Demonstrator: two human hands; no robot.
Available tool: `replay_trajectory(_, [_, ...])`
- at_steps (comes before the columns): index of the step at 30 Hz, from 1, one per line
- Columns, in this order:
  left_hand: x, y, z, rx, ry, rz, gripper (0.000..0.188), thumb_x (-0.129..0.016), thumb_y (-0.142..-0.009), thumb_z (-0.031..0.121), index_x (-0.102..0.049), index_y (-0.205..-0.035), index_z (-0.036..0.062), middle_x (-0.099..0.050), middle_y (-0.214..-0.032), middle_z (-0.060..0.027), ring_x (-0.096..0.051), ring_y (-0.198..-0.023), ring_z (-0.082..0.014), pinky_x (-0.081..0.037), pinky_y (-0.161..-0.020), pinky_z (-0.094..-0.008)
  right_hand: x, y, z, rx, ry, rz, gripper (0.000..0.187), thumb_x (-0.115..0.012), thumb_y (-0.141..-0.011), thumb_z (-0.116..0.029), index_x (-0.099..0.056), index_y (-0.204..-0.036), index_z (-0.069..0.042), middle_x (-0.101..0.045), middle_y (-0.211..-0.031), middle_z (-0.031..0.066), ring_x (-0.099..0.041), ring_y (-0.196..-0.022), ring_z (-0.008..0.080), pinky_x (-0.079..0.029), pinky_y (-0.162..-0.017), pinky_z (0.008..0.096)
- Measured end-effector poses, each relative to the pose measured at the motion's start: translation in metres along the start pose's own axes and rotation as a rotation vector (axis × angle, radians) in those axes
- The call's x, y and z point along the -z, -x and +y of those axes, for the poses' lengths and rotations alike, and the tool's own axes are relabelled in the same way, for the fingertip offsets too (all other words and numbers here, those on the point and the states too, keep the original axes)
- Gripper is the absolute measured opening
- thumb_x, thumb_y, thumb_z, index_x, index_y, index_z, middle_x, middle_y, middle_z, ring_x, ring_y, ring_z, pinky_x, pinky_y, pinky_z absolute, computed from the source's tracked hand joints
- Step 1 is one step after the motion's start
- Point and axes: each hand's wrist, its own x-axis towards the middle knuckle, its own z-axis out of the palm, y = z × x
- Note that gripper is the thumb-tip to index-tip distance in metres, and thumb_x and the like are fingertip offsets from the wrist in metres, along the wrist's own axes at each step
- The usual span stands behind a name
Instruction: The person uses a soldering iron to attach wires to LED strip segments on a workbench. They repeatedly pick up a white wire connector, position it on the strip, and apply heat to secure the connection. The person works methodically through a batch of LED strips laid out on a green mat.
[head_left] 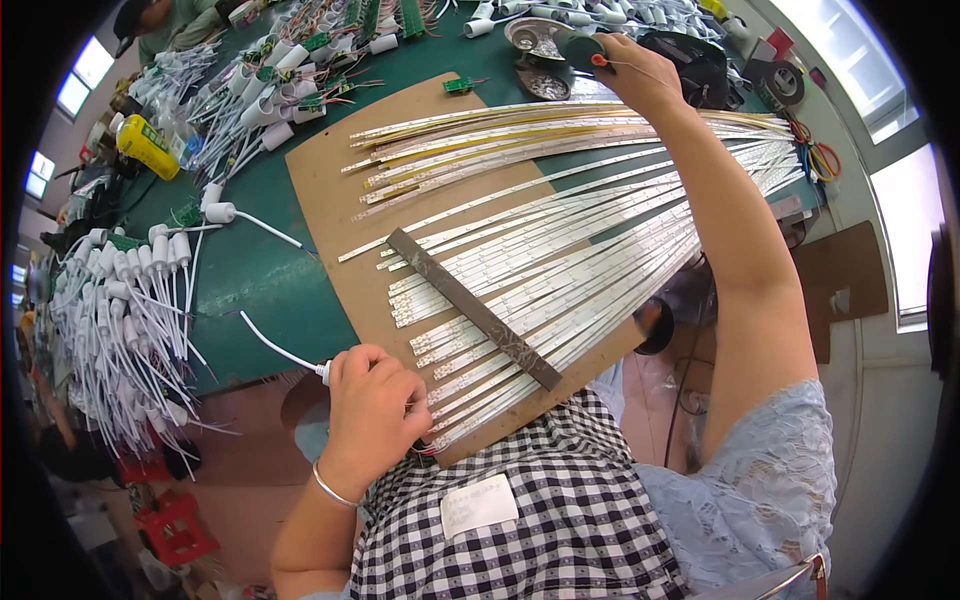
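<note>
My left hand [375, 405] is closed around the end of a white cable with a small plug [324, 372], at the near ends of several long white light strips [560, 270]. The strips fan out over a brown board [330, 180] and a dark flat bar [475, 310] lies across them. My right hand [640, 70] reaches far across the table and grips a tool with a dark green handle and an orange-red tip [583, 50], next to a round metal stand [535, 38].
The green table [250, 270] carries bundles of white capped cables [120, 300] at the left and more with small green circuit boards [290, 70] at the back. A yellow bottle [147, 147] stands far left. Another person [165, 20] sits at the far left corner.
</note>
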Motion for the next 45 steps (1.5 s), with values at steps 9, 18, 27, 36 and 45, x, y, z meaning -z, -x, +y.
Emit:
replay_trajectory(9, [-0.002,-0.002,0.001,-0.021,-0.018,0.020,0.010,-0.065,-0.057,0.006,-0.058,-0.062,0.0113,-0.054,-0.069,0.0002,-0.050,-0.090,-0.0258,-0.036,-0.087,-0.0414,-0.016,-0.011,0.029,-0.447,-0.534,-0.102,0.045,-0.070,-0.083,-0.034,-0.054,-0.114,-0.005,-0.064,-0.106,0.0127,-0.068,-0.083,0.0250,-0.052,-0.066,0.0315])
replay_trajectory(18, [0.001,-0.004,0.001,-0.027,-0.014,-0.030,0.011,-0.067,-0.060,0.009,-0.059,-0.066,0.0103,-0.056,-0.073,-0.0015,-0.050,-0.091,-0.0264,-0.036,-0.087,-0.0427,-0.057,-0.021,0.061,-1.063,-1.843,-0.182,0.038,-0.054,-0.094,-0.019,-0.042,-0.122,0.004,-0.059,-0.107,0.0275,-0.067,-0.091,0.0367,-0.062,-0.071,0.0408])
replay_trajectory(27, [-0.003,-0.002,0.003,-0.019,-0.042,0.011,0.011,-0.066,-0.059,0.008,-0.057,-0.065,0.0116,-0.054,-0.078,-0.0014,-0.049,-0.092,-0.0273,-0.035,-0.088,-0.0419,-0.048,-0.015,0.070,-1.081,-1.713,-0.050,0.036,-0.055,-0.094,-0.018,-0.042,-0.120,0.002,-0.059,-0.106,0.0280,-0.068,-0.088,0.0364,-0.062,-0.069,0.0418])
replay_trajectory(36, [-0.002,0.004,-0.001,-0.015,0.015,0.060,0.014,-0.066,-0.063,0.009,-0.058,-0.074,0.0116,-0.053,-0.095,-0.0027,-0.047,-0.102,-0.0267,-0.032,-0.091,-0.0440,0.008,0.011,0.063,-0.814,-1.790,0.121,0.035,-0.065,-0.089,-0.021,-0.052,-0.109,0.005,-0.062,-0.103,0.0185,-0.065,-0.087,0.0312,-0.058,-0.077,0.0409])
replay_trajectory(45, [-0.008,0.014,-0.011,-0.070,-0.020,0.036,0.020,-0.070,-0.066,0.017,-0.063,-0.083,0.0098,-0.051,-0.101,-0.0029,-0.045,-0.108,-0.0224,-0.032,-0.094,-0.0442,0.070,0.078,0.019,-0.714,-1.677,0.072,0.043,-0.054,-0.097,-0.026,-0.049,-0.129,0.002,-0.060,-0.123,0.0161,-0.063,-0.080,0.0138,-0.055,-0.066,0.0217])
